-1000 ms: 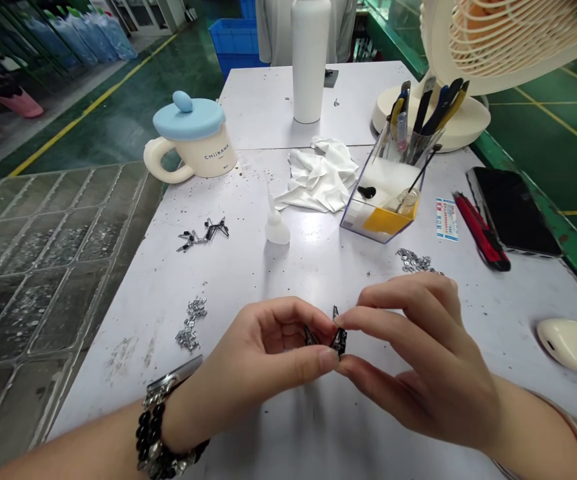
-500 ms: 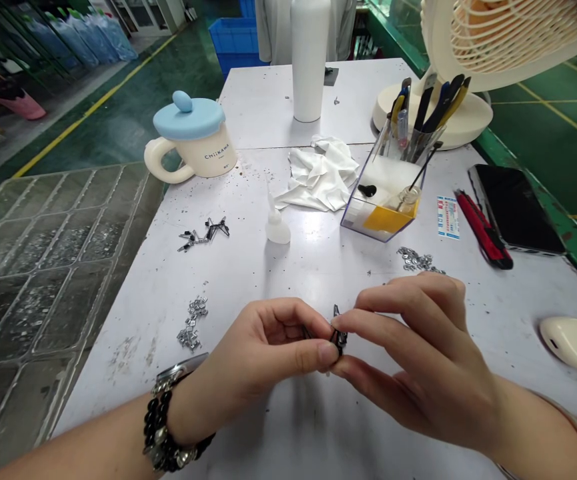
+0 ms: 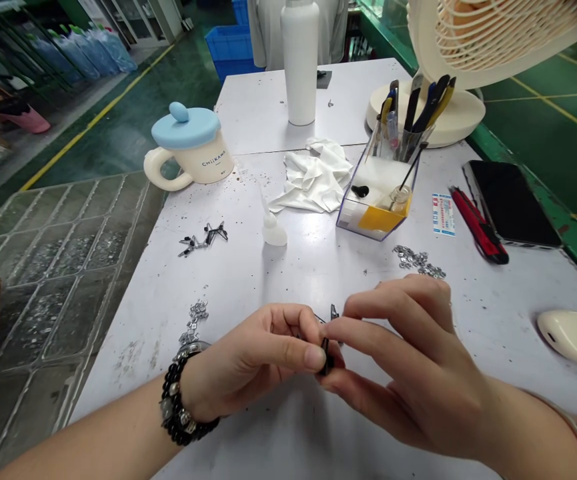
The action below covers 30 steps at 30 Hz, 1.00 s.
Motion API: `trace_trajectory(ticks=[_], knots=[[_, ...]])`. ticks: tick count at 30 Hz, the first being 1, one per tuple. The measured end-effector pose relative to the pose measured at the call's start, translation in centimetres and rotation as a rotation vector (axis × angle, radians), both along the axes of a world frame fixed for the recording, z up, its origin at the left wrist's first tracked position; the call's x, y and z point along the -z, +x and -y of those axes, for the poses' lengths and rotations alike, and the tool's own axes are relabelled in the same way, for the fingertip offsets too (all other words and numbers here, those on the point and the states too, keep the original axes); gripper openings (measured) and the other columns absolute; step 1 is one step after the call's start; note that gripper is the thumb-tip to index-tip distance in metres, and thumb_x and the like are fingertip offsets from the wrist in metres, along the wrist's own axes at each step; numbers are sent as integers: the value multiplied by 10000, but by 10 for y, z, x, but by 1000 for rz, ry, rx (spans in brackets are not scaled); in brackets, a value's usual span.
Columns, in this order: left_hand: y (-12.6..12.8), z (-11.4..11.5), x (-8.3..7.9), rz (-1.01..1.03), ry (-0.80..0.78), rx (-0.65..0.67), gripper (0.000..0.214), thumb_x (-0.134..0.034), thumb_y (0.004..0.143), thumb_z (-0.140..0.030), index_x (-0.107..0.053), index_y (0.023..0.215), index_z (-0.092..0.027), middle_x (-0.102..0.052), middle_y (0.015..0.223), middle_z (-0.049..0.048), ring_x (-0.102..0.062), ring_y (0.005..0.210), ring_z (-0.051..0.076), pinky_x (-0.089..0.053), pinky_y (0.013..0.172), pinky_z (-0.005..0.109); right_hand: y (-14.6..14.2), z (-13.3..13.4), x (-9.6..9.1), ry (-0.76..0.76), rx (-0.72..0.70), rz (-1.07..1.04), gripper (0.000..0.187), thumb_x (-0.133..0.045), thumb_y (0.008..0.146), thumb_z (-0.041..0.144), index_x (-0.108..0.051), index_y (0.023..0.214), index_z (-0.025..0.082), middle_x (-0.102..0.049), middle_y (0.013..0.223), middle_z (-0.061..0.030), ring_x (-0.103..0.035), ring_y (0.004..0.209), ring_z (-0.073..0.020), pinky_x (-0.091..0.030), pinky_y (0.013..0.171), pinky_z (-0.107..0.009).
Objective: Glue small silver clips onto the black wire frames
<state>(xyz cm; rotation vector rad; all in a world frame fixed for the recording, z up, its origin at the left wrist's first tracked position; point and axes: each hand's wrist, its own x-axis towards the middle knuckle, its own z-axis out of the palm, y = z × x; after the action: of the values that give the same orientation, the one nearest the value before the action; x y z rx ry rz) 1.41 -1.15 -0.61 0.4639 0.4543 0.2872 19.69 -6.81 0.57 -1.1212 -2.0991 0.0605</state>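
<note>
Between my two hands is a small black metal part (image 3: pixel 326 357) with thin prongs, mostly hidden by fingers. My left hand (image 3: pixel 273 343) is closed, pinching it between thumb and fingers. On its other side my right hand (image 3: pixel 408 360) touches it with thumb and index fingertip, the remaining fingers curled above. Similar dark parts (image 3: pixel 205 239) lie in a cluster at the left. A pile of small silver pieces (image 3: pixel 194 320) is just beyond my left wrist, and another silver pile (image 3: pixel 418 261) lies beyond my right hand.
A small white dropper bottle (image 3: pixel 274 230) stands mid-table before a crumpled white cloth (image 3: pixel 315 177). Right of it is a clear organizer (image 3: pixel 368 223) with tools. A lidded mug (image 3: pixel 203 157), white bottle (image 3: pixel 299 73), fan (image 3: pixel 498 47), red cutter (image 3: pixel 478 227), phone (image 3: pixel 513 203) and white case (image 3: pixel 573 337) surround the workspace.
My hands have shifted slightly left and the held part has turned between the fingertips. My left wrist now sits nearer the left silver pile. The camera view has shifted a little.
</note>
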Motion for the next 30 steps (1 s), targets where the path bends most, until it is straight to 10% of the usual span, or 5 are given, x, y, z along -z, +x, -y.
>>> trace_trajectory(ticks=[14, 21, 30], knots=[[1, 0, 2, 17, 24, -16, 61, -666, 694, -57, -619, 699, -96, -652, 724, 52, -610, 673, 119, -458, 623, 199, 9, -2, -5, 23, 2, 58, 287, -582, 818, 343, -594, 1038, 160, -552, 961, -75, -468, 865, -202, -350, 760, -416], [0, 0, 1, -19, 15, -17, 103, -691, 672, -61, -603, 672, -113, -665, 719, 70, -619, 637, 132, -473, 604, 219, 67, -56, -6, 345, 508, -196, 458, -689, 695, 193, -564, 1135, 162, -564, 1047, -122, -555, 871, -226, -467, 710, -383], [-1, 1, 0, -48, 78, -21, 123, -687, 672, -42, -593, 673, -121, -671, 718, 58, -636, 631, 136, -500, 580, 222, 67, -89, -12, 84, 515, -56, 238, -605, 786, 213, -581, 1021, 248, -679, 876, -5, -638, 786, -182, -430, 616, -309]])
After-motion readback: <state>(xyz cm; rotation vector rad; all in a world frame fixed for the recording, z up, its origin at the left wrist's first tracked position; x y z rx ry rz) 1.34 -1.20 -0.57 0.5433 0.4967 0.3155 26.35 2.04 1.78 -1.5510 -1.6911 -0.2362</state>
